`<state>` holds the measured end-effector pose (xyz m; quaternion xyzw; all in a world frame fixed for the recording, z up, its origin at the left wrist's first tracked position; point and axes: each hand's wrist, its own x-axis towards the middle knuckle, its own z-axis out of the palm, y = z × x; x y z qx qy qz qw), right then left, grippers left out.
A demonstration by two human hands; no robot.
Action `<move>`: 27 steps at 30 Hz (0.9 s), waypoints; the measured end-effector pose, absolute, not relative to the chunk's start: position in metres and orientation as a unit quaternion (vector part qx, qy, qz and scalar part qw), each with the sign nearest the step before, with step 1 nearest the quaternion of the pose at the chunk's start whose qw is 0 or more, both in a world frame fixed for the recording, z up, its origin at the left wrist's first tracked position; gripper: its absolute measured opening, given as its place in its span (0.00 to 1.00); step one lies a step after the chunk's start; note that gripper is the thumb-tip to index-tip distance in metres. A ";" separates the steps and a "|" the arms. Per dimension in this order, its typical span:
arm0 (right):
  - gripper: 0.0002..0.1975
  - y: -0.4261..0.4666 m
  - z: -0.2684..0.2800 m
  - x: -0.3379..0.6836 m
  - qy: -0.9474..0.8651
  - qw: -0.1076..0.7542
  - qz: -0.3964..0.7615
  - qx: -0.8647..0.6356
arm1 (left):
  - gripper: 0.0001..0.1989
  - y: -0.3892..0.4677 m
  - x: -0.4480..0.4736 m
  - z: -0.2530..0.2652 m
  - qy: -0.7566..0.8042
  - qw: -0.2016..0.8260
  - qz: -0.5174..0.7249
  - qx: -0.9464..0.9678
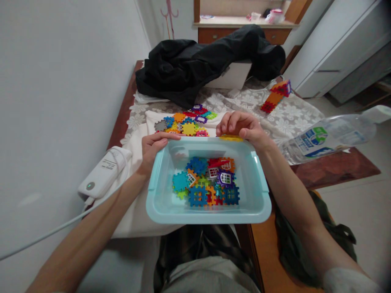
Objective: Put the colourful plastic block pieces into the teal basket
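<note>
A light blue plastic tub [208, 217] is in front of me, with several colourful interlocking building tiles [198, 195] inside, some of them with window frames. My left hand [155, 148] grips the tub's far left corner, fingers over the rim. At the far right of the rim, my right hand [241, 126] has its fingers curled around a yellow building tile [231, 138], seen edge-on; the exact grip is partly hidden. Beyond the tub lies a loose pile of building tiles [188, 129] on white cloth.
An orange and red tile structure [275, 97] stands on the floral tablecloth [247, 97]. To the right is a clear plastic bottle [330, 136]. A white device with a cable [105, 173] lies at left. Black fabric [180, 67] covers things at the back. A dark bag [311, 240] sits at lower right.
</note>
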<state>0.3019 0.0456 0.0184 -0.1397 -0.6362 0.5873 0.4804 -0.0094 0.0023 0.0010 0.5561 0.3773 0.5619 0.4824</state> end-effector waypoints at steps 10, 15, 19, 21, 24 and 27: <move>0.26 0.043 0.015 0.307 -0.560 0.493 0.660 -0.087 | 0.09 0.003 -0.009 -0.001 0.368 0.480 0.571 0.555; 0.25 0.051 0.013 0.310 -0.548 0.557 0.610 -0.128 | 0.10 0.002 -0.009 -0.001 0.368 0.483 0.566 0.558; 0.18 0.061 0.003 0.305 -0.621 0.548 0.478 -0.293 | 0.10 0.003 -0.010 -0.002 0.377 0.472 0.564 0.563; 0.16 0.068 -0.010 0.302 -0.722 0.442 0.397 -0.354 | 0.11 0.004 -0.011 -0.002 0.378 0.468 0.564 0.565; 0.23 0.076 -0.033 0.296 -0.859 0.232 0.247 -0.384 | 0.10 0.004 -0.011 -0.002 0.371 0.466 0.564 0.572; 0.24 0.080 -0.045 0.290 -0.899 0.147 0.171 -0.376 | 0.11 0.004 -0.010 -0.002 0.374 0.459 0.565 0.575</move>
